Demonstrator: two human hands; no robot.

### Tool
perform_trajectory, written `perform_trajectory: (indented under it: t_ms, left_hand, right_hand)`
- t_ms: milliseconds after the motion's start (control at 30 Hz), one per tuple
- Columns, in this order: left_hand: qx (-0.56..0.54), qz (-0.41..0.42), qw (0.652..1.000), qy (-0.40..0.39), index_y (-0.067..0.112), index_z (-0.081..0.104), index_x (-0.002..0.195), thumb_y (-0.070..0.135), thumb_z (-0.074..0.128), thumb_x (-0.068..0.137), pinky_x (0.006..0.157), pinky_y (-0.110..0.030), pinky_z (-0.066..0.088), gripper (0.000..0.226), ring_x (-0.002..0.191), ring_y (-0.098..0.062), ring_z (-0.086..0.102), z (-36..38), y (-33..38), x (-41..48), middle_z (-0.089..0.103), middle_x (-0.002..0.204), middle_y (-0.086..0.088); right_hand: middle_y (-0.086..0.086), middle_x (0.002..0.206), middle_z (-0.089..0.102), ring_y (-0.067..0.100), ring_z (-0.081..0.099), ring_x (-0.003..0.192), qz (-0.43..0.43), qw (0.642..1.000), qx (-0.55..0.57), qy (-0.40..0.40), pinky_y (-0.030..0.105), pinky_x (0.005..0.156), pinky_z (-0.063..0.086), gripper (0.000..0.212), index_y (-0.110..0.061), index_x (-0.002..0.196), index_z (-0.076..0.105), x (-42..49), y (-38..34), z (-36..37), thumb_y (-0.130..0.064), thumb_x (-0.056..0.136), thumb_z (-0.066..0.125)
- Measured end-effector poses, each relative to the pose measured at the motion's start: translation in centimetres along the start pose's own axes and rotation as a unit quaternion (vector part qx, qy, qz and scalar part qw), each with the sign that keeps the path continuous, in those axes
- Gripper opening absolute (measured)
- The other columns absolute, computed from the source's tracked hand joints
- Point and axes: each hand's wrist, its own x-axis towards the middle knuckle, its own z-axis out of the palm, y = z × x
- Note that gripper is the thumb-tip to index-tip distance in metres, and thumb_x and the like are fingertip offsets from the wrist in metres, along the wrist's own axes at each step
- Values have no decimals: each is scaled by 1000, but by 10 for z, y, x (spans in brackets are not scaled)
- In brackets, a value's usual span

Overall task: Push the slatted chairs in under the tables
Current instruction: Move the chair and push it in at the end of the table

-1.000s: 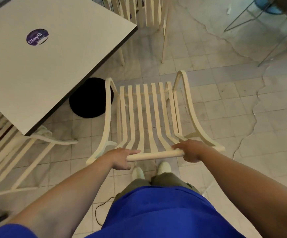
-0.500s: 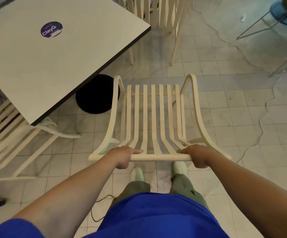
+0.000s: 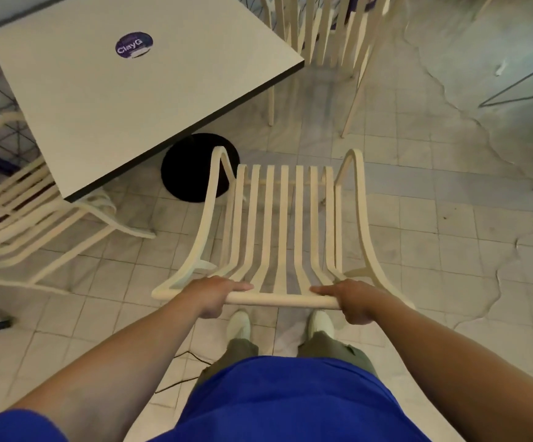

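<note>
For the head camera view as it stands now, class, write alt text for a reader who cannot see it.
Seen from above, a left hand and right hand each grip the top rail of a cream slatted chair on a tiled floor. A white table with a purple sticker stands ahead to the left.

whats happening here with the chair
A person grips the top rail of a cream slatted chair with the left hand and the right hand. It stands out on the tiled floor, right of the white table and not yet under it. Another slatted chair sits partly under the table's near corner.
</note>
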Motion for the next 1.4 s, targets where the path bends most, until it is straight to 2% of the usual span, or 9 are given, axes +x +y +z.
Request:
perform_trajectory:
  t_ms: [267,500,667,733,800,867,1067,1200,1400]
  left_hand:
    - [-58,-45,997,3,66,23,146,0,50,93,67,-30,44,89,87,-17,57,18,34,-8,56,120,2]
    - [-110,-80,991,14,63,24,148,1,49,95,63,-29,41,85,81,-16,53,32,60,-17,51,110,2]
    - [-144,-77,986,35,61,32,147,25,55,96,67,-31,47,67,89,-17,58,32,66,-18,58,117,6]
    - [-146,-65,986,46,59,35,146,53,56,93,78,-34,51,57,101,-18,60,33,65,-16,62,125,9]
    - [-140,-53,987,50,58,37,145,79,49,85,81,-35,52,65,104,-16,60,36,62,-15,63,127,12]
    - [-140,-45,988,52,57,39,145,88,41,80,80,-34,51,72,103,-15,60,37,60,-15,62,127,13]
    - [-130,-35,989,67,53,40,146,89,20,83,85,-40,52,75,107,-20,60,37,60,-17,61,134,7]
    - [-137,-40,987,70,53,42,145,90,19,82,85,-41,52,77,106,-20,61,37,62,-19,62,131,7]
    - [-157,-53,984,69,52,41,146,93,11,73,85,-40,53,89,106,-19,61,36,65,-20,61,135,9]
  right_hand:
    - [1,126,55,16,55,97,-34,997,-62,-10,31,88,48,92,-52,153,21,6,28,-18,-2,88,63]
    - [1,125,55,21,58,104,-58,992,-105,-27,32,89,48,90,-54,151,25,11,46,-37,-2,88,63]
    - [1,129,56,21,60,107,-42,992,-115,-17,34,94,50,89,-55,150,27,15,53,-45,-4,88,65]
    - [0,134,57,20,60,109,-42,994,-100,-4,35,98,48,78,-54,150,28,13,53,-43,-19,92,67]
    - [-3,137,58,19,60,112,-55,995,-87,20,36,100,46,70,-52,150,30,9,53,-39,-48,91,67]
    - [-7,138,59,17,60,112,-55,995,-80,36,38,101,46,71,-53,148,33,6,53,-36,-71,84,58]
    - [-11,138,59,15,59,114,-57,993,-87,56,38,99,45,69,-55,143,40,4,50,-34,-85,81,39]
    - [-13,139,59,16,59,115,-70,991,-89,77,42,100,47,92,-59,142,38,8,56,-30,-101,64,15]
    - [-14,121,68,11,63,100,-97,983,-120,102,39,93,51,105,-53,141,45,19,65,-31,-105,58,7]
